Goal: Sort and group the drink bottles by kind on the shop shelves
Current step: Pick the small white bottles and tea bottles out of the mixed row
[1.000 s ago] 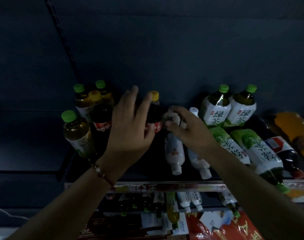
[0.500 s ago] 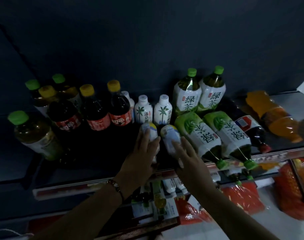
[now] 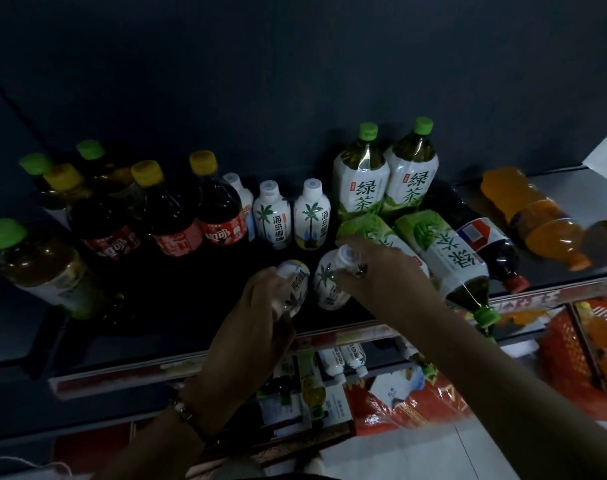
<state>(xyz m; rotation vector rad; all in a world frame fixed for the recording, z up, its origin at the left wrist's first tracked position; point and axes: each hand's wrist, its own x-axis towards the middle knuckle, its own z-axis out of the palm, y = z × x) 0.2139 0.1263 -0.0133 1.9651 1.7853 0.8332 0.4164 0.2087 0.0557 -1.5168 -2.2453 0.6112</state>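
Against the dark back wall, the shelf had gained three standing coconut bottles since a second earlier, while two more, near its front edge, were gripped by curled fingers of the left hand and right hand, so the grouping was judged nearly done.
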